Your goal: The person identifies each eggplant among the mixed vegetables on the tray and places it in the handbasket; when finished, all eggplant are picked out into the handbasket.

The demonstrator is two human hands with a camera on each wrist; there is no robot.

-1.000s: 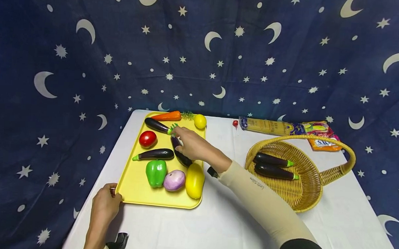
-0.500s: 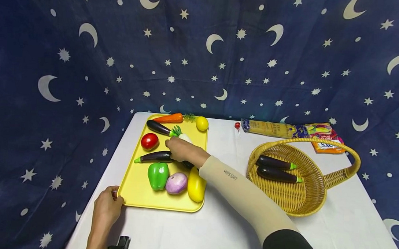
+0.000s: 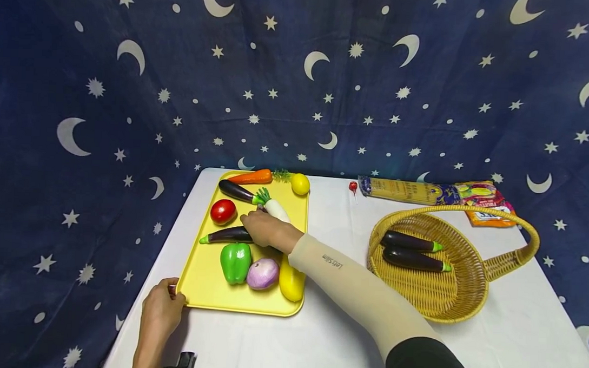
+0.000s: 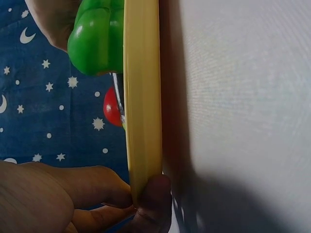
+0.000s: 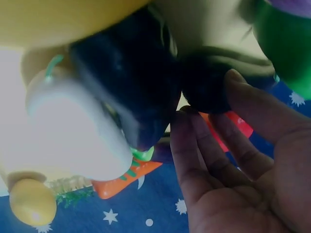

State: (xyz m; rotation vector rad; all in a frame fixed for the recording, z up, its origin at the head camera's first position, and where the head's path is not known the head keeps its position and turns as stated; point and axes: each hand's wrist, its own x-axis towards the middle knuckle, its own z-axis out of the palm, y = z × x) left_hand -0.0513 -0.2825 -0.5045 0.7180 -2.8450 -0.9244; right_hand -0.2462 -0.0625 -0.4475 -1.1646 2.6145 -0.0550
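Note:
My left hand (image 3: 163, 306) grips the near left corner of a yellow tray (image 3: 200, 291), thumb and fingers on either side of its rim in the left wrist view. Reaching over the tray, my right hand (image 3: 269, 230) pinches the thick end of an eggplant (image 3: 226, 234) between thumb and fingers. Beside it in the right wrist view is another eggplant (image 5: 131, 73), mostly covered by the hand in the head view. A third eggplant (image 3: 236, 191), a white radish (image 3: 277, 210), a tomato (image 3: 223, 212), a green bell pepper (image 3: 235, 263) and a purple onion (image 3: 263, 274) lie around.
The tray also bears a carrot (image 3: 253, 177), a lemon (image 3: 300, 184) and a yellow mango-like fruit (image 3: 291, 281). Rightward stands a handled wicker basket (image 3: 429, 299) with two eggplants (image 3: 413, 259). Behind are a lollipop (image 3: 353, 186), a noodle pack (image 3: 406, 191) and an orange-red bag (image 3: 488, 204).
My right hand has moved left and nearer, from beside the radish to the end of the middle eggplant. The left hand keeps its hold on the tray corner. The head view has shifted slightly.

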